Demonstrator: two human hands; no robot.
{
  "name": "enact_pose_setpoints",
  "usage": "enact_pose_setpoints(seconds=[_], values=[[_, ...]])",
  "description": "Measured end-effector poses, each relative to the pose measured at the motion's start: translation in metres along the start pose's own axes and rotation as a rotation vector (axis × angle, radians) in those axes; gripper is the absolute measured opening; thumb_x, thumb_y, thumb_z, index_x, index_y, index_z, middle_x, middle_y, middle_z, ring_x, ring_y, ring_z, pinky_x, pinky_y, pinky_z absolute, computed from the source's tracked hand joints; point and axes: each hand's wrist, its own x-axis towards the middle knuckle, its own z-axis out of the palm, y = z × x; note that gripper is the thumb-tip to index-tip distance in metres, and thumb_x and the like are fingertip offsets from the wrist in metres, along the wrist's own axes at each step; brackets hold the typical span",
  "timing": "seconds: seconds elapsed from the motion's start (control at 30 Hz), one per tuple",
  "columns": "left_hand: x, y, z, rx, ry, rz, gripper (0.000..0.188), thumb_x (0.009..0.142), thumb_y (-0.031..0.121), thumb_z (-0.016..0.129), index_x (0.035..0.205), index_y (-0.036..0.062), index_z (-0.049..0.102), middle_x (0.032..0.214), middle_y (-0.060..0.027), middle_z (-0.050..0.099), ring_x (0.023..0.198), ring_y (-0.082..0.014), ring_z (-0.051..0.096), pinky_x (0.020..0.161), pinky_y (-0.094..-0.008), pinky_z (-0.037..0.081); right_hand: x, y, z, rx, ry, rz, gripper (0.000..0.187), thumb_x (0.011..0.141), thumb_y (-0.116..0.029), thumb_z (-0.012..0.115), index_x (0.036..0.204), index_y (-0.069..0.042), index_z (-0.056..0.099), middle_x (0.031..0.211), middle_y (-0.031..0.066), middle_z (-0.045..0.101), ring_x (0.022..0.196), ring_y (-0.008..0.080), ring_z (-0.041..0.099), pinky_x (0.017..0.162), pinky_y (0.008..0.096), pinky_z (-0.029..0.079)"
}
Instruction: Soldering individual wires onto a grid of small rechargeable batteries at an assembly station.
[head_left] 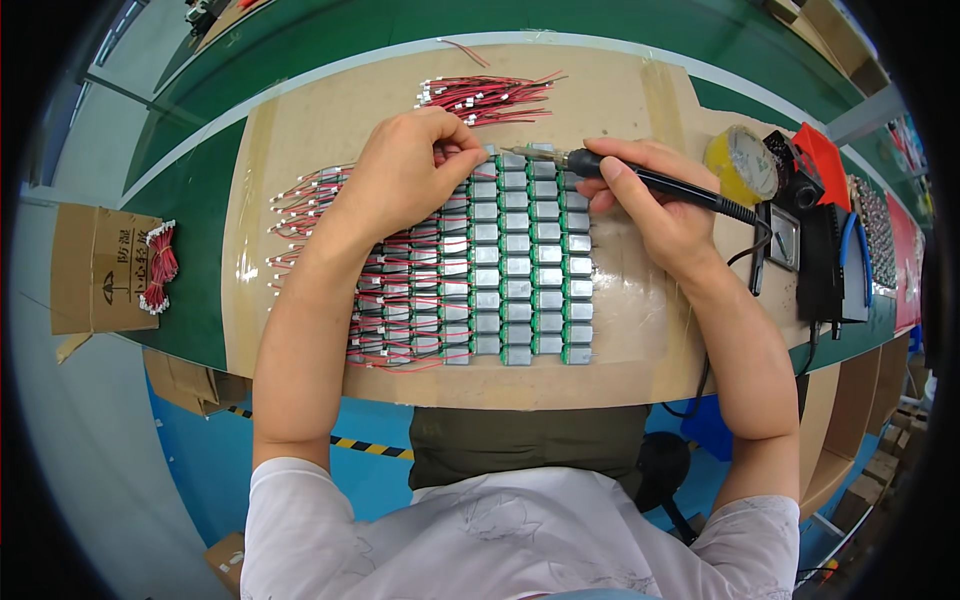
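Rows of small silver battery cells [515, 255] with green circuit-board strips lie side by side on the cardboard. Red and black wire leads [400, 290] run from the left-hand columns. My left hand [410, 170] is closed in a pinch at the top of the block, on a thin wire lead mostly hidden by my fingers. My right hand [650, 195] grips the black handle of a soldering iron [640, 175]. Its metal tip points left, near a cell in the top row and just right of my left fingertips.
Beyond the cells lies a pile of loose red and black leads [490, 98]. A yellow roll [740, 163], a red bin [822, 165] and a black soldering station [830, 265] stand at the right. A carton [105, 270] with a wire bundle [160, 265] sits at the left.
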Motion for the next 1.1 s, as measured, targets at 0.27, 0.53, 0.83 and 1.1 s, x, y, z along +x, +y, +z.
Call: enact_pose_setpoints(seconds=[0.27, 0.53, 0.83, 1.1], values=[[0.0, 0.001, 0.002, -0.003, 0.004, 0.008, 0.013, 0.092, 0.011, 0.077, 0.094, -0.0014, 0.073, 0.082, -0.0051, 0.069, 0.073, -0.0115, 0.06, 0.068, -0.0279, 0.05, -0.001, 0.001, -0.001, 0.029, 0.024, 0.028, 0.021, 0.098, -0.004, 0.068, 0.116, 0.005, 0.075, 0.096, 0.0114, 0.074, 0.082, 0.0147, 0.075, 0.07, 0.0234, 0.06], [0.0, 0.001, 0.001, 0.003, 0.011, 0.013, 0.014, 0.092, 0.012, 0.077, 0.095, -0.0012, 0.073, 0.081, -0.0053, 0.069, 0.073, -0.0119, 0.06, 0.068, -0.0287, 0.051, 0.001, 0.001, -0.002, 0.028, 0.017, 0.029, 0.021, 0.098, -0.005, 0.068, 0.116, 0.004, 0.075, 0.097, 0.0115, 0.074, 0.082, 0.0147, 0.075, 0.068, 0.023, 0.06], [0.009, 0.006, 0.005, -0.006, 0.015, 0.052, 0.013, 0.088, 0.011, 0.077, 0.094, -0.0003, 0.075, 0.086, -0.014, 0.072, 0.078, -0.0263, 0.07, 0.073, -0.0365, 0.056, -0.003, 0.001, -0.012, 0.02, 0.022, 0.067, 0.022, 0.102, -0.006, 0.065, 0.12, 0.004, 0.073, 0.102, 0.0132, 0.075, 0.084, 0.0178, 0.076, 0.072, 0.0263, 0.06], [-0.007, -0.012, 0.0, -0.004, 0.043, -0.007, 0.007, 0.092, 0.0, 0.072, 0.089, -0.003, 0.066, 0.078, -0.0054, 0.06, 0.072, -0.013, 0.056, 0.068, -0.0276, 0.046, 0.008, 0.022, 0.008, -0.178, 0.096, -0.25, 0.017, 0.086, -0.016, 0.078, 0.099, -0.005, 0.08, 0.084, 0.0121, 0.075, 0.074, 0.0208, 0.071, 0.066, 0.0328, 0.055]])
